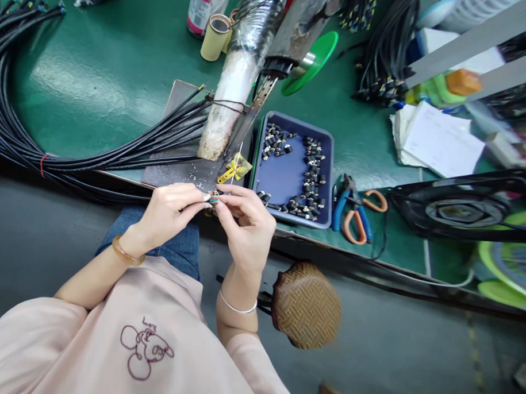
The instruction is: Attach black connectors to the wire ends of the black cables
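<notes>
Just in front of the bench edge, my left hand (pixel 172 208) and my right hand (pixel 247 219) meet fingertip to fingertip. Both are closed in a pinch. Between them shows a tiny bluish piece (pixel 213 200) that looks like thin wire ends; the fingers cover most of it. A thin pale strand (pixel 235 172) rises from beside my right fingers. Behind the fingertips lies a yellow clip (pixel 228 174) on a dark board (pixel 171 173). Above it, a soldering iron (pixel 260 102) points down beside a foil-wrapped tube (pixel 220 115). Black cables (pixel 161 136) reach over the board.
Right of my hands stands a blue tray (pixel 328 176) holding small black connectors (pixel 308 193). Beside it lie pliers (pixel 353 206) and a black fan-like frame (pixel 465 207). A green spool (pixel 323 61), a jar (pixel 200 14) and papers (pixel 441 140) are farther back. A stool (pixel 306 305) stands below the bench.
</notes>
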`<state>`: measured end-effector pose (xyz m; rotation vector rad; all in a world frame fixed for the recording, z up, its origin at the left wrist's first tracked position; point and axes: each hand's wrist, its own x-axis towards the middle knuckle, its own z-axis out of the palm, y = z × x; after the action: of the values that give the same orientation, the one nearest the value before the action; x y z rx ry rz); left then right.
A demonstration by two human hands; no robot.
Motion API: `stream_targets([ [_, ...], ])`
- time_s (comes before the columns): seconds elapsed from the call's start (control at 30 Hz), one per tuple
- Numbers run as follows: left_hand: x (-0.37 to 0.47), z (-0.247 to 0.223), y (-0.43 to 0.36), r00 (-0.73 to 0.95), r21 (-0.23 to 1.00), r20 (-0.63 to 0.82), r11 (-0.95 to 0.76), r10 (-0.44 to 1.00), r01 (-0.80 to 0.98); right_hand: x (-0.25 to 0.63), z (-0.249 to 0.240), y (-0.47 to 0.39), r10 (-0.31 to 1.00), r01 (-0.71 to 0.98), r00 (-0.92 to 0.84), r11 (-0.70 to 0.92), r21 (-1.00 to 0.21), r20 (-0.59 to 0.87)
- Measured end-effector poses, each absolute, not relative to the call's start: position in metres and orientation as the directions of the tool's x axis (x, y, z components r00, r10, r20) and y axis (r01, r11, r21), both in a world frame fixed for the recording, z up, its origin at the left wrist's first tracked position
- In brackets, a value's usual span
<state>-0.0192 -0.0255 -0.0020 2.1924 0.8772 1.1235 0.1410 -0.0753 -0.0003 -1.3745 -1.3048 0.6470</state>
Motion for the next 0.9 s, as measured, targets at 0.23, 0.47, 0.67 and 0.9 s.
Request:
stream_targets([
  [0.23, -0.015, -0.008, -0.033, 0.421, 0.584, 0.568, -0.707, 0.707, 0.399, 0.135, -0.016, -0.071, 0.915, 0.176, 0.340, 0.164, -0.971, 0.217],
  [0.47, -0.017, -0.001, -0.033, 0.386, 0.874, 0.270, -0.392, 0.882, 0.285, 0.113, -0.017, -0.077, 0.789, 0.475, 0.356, 0.307, -0.824, 0.500],
  [0.67, -0.020, 0.002, -0.027, 0.419, 0.999, -0.006, -0.008, 0.908, 0.032, 0.118, -0.019, -0.077, 0.729, 0.590, 0.337, 0.330, -0.737, 0.595],
  [0.9, -0.018, 0.003, -0.026, 0.411, 1.000, -0.022, 0.017, 0.911, 0.015, 0.123, -0.016, -0.079, 0.774, 0.360, 0.409, 0.349, -0.865, 0.483],
])
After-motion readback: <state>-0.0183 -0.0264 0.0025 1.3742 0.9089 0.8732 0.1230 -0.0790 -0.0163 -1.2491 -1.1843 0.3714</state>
